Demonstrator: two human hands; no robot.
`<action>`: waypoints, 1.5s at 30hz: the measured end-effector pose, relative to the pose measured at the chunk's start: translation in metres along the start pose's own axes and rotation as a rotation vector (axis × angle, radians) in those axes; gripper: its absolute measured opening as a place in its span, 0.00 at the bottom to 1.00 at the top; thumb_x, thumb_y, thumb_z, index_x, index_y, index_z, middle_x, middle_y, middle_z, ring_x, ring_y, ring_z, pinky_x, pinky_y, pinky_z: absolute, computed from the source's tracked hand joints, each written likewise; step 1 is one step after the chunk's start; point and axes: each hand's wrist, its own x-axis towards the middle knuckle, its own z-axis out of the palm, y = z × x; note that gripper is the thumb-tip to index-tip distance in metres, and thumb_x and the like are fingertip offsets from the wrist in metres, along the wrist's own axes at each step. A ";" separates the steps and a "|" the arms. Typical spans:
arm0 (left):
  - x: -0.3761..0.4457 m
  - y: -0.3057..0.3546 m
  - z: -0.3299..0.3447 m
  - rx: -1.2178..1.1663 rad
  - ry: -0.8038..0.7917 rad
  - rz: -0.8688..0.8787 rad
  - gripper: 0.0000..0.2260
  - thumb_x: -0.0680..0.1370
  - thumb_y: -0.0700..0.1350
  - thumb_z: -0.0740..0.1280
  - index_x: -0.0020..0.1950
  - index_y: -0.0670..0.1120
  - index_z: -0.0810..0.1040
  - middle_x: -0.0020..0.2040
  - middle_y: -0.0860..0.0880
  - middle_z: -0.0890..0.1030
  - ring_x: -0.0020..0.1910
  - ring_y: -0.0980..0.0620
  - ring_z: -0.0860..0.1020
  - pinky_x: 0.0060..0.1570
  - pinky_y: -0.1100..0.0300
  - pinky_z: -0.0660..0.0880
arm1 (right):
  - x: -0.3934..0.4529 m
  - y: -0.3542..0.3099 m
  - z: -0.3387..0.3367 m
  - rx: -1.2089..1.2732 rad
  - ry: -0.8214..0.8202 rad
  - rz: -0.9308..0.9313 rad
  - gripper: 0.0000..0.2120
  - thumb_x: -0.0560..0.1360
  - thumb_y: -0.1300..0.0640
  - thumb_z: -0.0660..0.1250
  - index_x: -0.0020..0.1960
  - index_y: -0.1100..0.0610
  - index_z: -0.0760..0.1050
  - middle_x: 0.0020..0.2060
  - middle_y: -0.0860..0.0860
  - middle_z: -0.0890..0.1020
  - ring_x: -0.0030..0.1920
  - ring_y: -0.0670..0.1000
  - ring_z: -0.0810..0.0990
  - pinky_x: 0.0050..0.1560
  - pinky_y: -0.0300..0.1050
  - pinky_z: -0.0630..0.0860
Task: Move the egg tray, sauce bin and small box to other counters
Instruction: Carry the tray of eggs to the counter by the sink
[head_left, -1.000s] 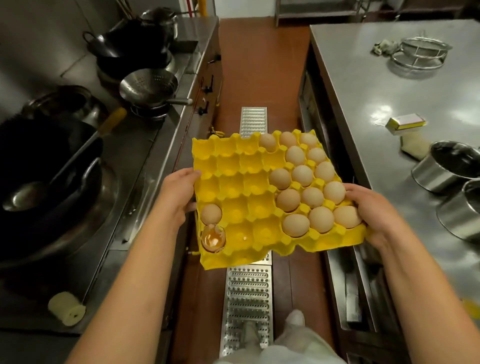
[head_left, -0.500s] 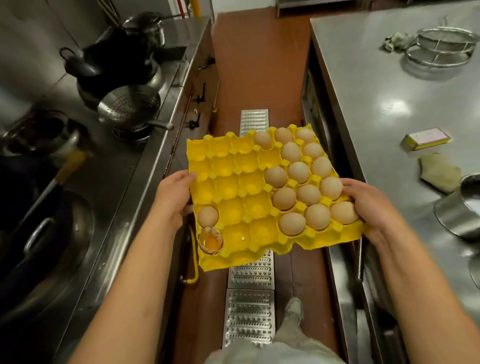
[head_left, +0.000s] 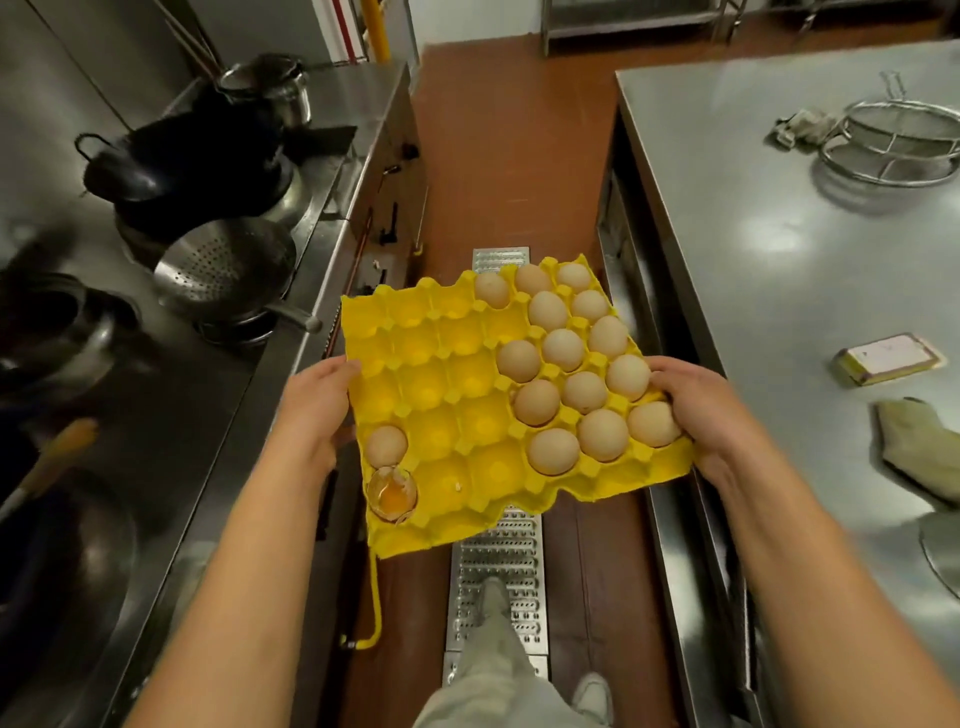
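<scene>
A yellow egg tray (head_left: 441, 395) hangs in the air over the aisle between two steel counters. Several whole eggs (head_left: 563, 349) fill its right side; one whole egg and a broken egg (head_left: 392, 493) with yolk showing sit at its near left corner. My left hand (head_left: 314, 408) grips the tray's left edge, fingers underneath. My right hand (head_left: 701, 410) grips the right edge beside the eggs. A small yellow box (head_left: 885, 358) lies on the right counter (head_left: 753, 234). No sauce bin is in sight.
The stove counter on the left carries a perforated strainer (head_left: 223, 267), black woks (head_left: 176, 161), a pot (head_left: 272, 93) and a ladle. The right counter also holds a wire skimmer (head_left: 898, 148), a cloth (head_left: 919, 449) and a round steel rim at the edge. Metal drain grates (head_left: 496, 571) run along the brown floor.
I have walked forward along the aisle with the tray held in both hands. The stove items and the small box have slid nearer and lower in view. The grip is unchanged.
</scene>
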 end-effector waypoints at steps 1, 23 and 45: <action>0.014 0.006 0.001 0.003 -0.010 0.003 0.11 0.84 0.45 0.62 0.64 0.47 0.78 0.48 0.50 0.81 0.44 0.52 0.80 0.37 0.55 0.75 | 0.010 -0.006 0.007 0.005 0.007 0.005 0.12 0.78 0.66 0.62 0.56 0.60 0.82 0.43 0.56 0.85 0.31 0.45 0.84 0.29 0.38 0.80; 0.226 0.138 0.121 0.031 -0.126 0.054 0.05 0.83 0.44 0.64 0.52 0.51 0.79 0.49 0.49 0.83 0.47 0.51 0.80 0.37 0.54 0.76 | 0.218 -0.104 0.028 -0.010 0.111 -0.037 0.11 0.79 0.61 0.62 0.47 0.51 0.83 0.43 0.51 0.87 0.39 0.50 0.85 0.41 0.45 0.80; 0.368 0.240 0.255 0.016 0.003 0.056 0.14 0.83 0.45 0.64 0.68 0.47 0.76 0.48 0.52 0.79 0.47 0.54 0.78 0.47 0.52 0.76 | 0.439 -0.213 0.013 0.016 0.021 0.010 0.11 0.79 0.63 0.63 0.50 0.54 0.83 0.43 0.53 0.86 0.36 0.48 0.86 0.32 0.42 0.82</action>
